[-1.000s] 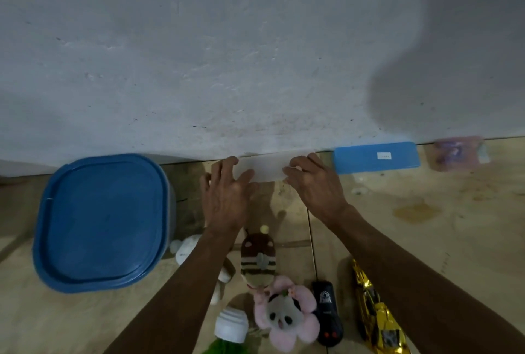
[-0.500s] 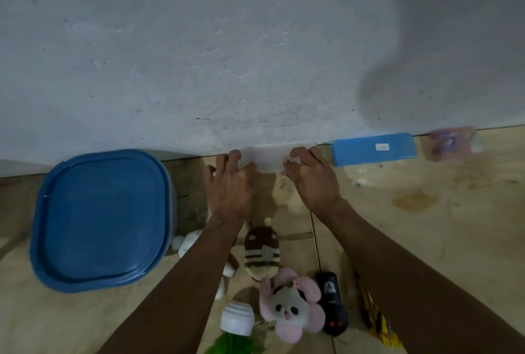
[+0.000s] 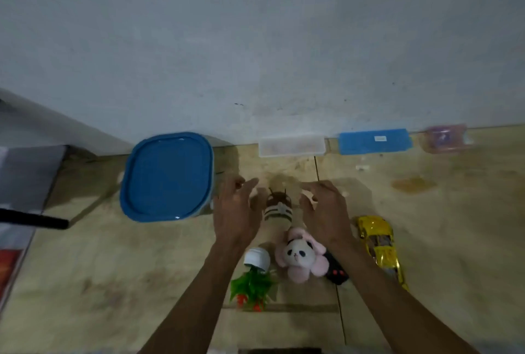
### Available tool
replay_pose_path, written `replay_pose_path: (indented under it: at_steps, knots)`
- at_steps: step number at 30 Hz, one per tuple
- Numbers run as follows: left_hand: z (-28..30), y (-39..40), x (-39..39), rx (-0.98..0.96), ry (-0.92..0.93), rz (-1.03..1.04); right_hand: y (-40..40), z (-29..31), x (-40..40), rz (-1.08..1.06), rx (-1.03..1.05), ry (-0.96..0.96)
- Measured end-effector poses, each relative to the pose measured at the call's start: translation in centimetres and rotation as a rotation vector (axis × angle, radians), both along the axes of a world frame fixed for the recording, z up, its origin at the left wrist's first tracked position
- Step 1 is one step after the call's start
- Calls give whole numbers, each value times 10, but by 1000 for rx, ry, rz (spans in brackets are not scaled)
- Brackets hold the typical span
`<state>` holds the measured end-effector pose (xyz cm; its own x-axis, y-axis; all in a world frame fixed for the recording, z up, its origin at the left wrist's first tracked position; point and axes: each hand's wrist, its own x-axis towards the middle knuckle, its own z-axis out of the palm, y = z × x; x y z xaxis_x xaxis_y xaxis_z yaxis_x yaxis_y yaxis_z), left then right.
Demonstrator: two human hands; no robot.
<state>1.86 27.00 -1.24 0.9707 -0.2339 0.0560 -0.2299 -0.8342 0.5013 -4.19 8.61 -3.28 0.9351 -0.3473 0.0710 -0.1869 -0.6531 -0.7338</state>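
A clear shallow plastic box (image 3: 291, 145) lies on the floor against the grey wall, with nothing touching it. My left hand (image 3: 235, 211) and my right hand (image 3: 326, 210) hover side by side above the floor, nearer me than the box, fingers loosely spread and holding nothing. Between the hands stands a brown striped plush toy (image 3: 277, 208). Just below it lie a pink panda plush (image 3: 301, 255) and a black remote (image 3: 335, 270), partly under my right wrist.
A big blue-lidded tub (image 3: 167, 177) stands left of my hands. A blue flat case (image 3: 375, 141) and a pink box (image 3: 444, 138) line the wall at right. A gold toy car (image 3: 379, 244) lies right; a toppled white pot with a green plant (image 3: 255, 274) lies near my left forearm.
Both hands have let go of the clear box at the wall and pulled back toward me. The box stays against the wall. The camera view has shifted.
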Motion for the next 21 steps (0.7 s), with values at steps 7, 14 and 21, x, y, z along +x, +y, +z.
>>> replay_pose_path:
  at_steps: [7,14,21]
  knots:
    - [8,89,-66,-9,0,186,83,18,-37,84,115,-24]
    - [16,166,-31,-71,54,373,153,25,3,101,184,61]
    - [8,229,60,-40,248,447,210,15,78,-70,113,153]
